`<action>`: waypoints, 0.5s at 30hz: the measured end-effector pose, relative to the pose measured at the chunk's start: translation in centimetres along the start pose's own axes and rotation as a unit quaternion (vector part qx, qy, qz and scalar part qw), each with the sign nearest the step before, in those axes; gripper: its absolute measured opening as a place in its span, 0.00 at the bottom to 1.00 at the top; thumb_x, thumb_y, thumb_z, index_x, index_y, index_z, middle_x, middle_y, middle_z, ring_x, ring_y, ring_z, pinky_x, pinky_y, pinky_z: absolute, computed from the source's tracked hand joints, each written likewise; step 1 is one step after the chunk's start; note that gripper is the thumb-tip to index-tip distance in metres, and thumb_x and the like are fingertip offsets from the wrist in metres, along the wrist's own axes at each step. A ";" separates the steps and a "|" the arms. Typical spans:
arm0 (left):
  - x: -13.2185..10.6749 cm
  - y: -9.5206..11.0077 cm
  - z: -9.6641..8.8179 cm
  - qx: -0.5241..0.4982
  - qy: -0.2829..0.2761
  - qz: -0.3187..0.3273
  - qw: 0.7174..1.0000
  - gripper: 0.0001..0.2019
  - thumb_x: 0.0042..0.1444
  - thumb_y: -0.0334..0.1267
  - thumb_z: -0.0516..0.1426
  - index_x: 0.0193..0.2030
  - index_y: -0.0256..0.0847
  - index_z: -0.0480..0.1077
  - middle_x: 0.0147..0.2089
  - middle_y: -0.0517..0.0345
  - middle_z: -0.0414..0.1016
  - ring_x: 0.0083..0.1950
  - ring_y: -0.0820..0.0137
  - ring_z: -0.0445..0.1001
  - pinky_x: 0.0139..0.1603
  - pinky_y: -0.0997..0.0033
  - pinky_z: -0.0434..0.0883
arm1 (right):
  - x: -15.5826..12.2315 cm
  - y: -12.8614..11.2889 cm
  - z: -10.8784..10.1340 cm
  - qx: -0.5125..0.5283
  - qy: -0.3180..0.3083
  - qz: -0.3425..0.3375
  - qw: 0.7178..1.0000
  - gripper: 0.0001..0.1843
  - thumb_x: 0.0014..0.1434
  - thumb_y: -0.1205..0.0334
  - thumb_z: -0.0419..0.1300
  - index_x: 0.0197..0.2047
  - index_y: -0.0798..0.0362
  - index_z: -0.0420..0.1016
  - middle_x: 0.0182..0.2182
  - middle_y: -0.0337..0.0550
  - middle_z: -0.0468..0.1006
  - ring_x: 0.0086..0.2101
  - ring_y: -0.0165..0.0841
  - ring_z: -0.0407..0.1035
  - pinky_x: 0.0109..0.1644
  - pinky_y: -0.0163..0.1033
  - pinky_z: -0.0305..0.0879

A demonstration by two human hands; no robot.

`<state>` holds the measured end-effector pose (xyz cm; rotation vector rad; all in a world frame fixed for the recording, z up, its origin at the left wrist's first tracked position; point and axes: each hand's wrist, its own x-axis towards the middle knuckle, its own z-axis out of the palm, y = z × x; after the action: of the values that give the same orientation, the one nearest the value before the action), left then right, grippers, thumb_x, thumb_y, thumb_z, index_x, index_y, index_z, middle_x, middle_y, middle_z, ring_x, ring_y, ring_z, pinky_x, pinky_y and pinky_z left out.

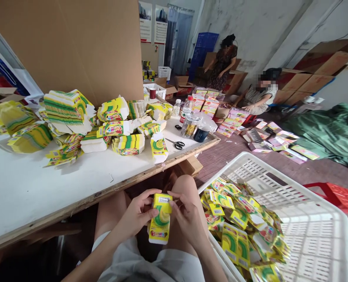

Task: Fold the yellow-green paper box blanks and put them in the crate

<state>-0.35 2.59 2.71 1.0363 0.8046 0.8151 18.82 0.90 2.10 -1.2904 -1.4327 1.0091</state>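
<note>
Over my lap I hold a small yellow carton (160, 225) with a green swirl print and a barcode near its upper end. My left hand (141, 213) grips its left side, thumb across the front. The fingers of my right hand (186, 211) close on the carton's upper right corner. Stacks of flat yellow and green cartons (65, 111) lie on the white table (82, 184) ahead. One single carton (159, 148) rests near the table edge. To my right, a white plastic basket (312, 235) contains many yellow cartons (235, 243).
Black scissors (178, 144), a clear jar (190, 127), a dark mug (201, 134) and a red-capped bottle (186, 107) stand near the table's right end. Two people work among pink boxes (232, 121) beyond. A red plastic stool (338, 199) is behind the basket.
</note>
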 end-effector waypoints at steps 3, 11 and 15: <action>0.4 -0.1 1.5 0.029 -0.002 0.029 0.999 0.24 0.57 0.40 0.65 0.59 0.41 0.67 0.47 0.49 0.82 0.43 0.63 0.81 0.42 0.68 0.76 | 0.0 0.2 -0.2 0.087 0.042 0.012 0.995 0.15 0.59 0.50 0.66 0.44 0.52 0.77 0.35 0.46 0.81 0.34 0.37 0.75 0.37 0.40 0.73; 9.0 1.8 -0.7 0.362 0.108 0.294 0.878 0.32 0.63 0.42 0.58 0.72 0.45 0.54 0.73 0.44 0.60 0.73 0.55 0.59 0.72 0.50 0.58 | 0.4 2.1 -5.0 0.354 0.408 0.034 0.841 0.20 0.48 0.50 0.74 0.37 0.48 0.72 0.31 0.36 0.81 0.31 0.33 0.77 0.39 0.42 0.76; 14.1 3.0 -4.5 0.475 0.157 0.297 0.813 0.27 0.60 0.39 0.60 0.66 0.38 0.64 0.69 0.40 0.66 0.74 0.50 0.56 0.74 0.41 0.49 | -0.7 4.2 -4.4 0.338 0.304 0.120 0.883 0.20 0.48 0.49 0.73 0.40 0.50 0.77 0.32 0.42 0.82 0.29 0.35 0.77 0.33 0.40 0.75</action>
<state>1.80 17.54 1.71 2.1623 1.2447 1.1594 24.08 0.68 -1.04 -1.1113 -0.3800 1.0095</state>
